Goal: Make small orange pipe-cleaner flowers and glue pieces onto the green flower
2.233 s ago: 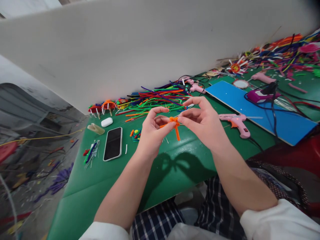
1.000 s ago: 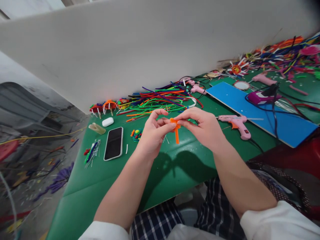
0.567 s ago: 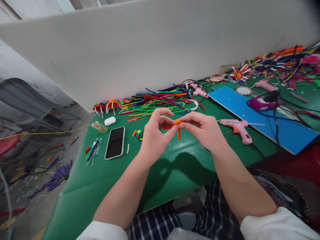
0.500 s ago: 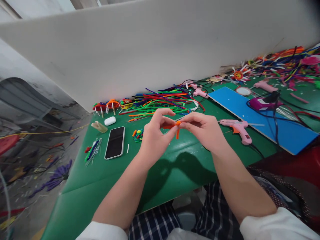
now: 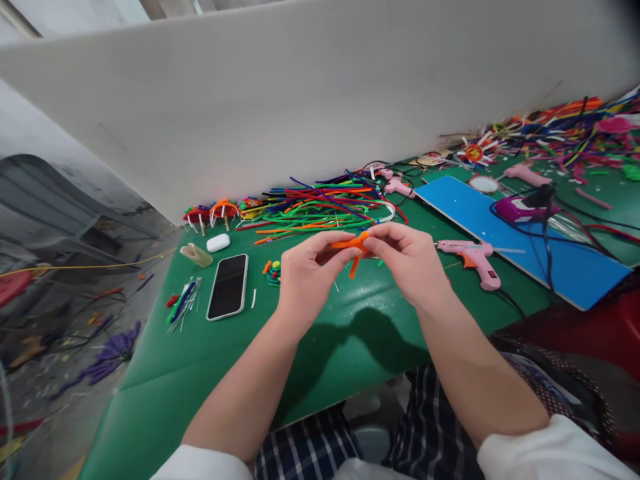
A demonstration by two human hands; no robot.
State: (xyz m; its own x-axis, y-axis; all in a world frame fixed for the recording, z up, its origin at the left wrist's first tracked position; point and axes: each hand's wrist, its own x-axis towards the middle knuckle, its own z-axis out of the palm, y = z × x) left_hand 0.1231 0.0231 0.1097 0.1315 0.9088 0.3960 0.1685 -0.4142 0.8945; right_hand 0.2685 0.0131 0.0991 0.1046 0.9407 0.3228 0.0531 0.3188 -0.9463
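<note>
The left hand pinches an orange pipe cleaner piece, thumb and finger closed on it. Held up over the green table, it is bright and bent, one strip poking down. The right hand pinches its other side, fingertips closed.

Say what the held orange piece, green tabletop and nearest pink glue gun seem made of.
Orange piece: probably pipe cleaner, from its matte surface, soft edges; core hidden. Green tabletop: likely vinyl, given its smooth sheen. Glue gun: apparently hard plastic, given its smooth moulded body.
</note>
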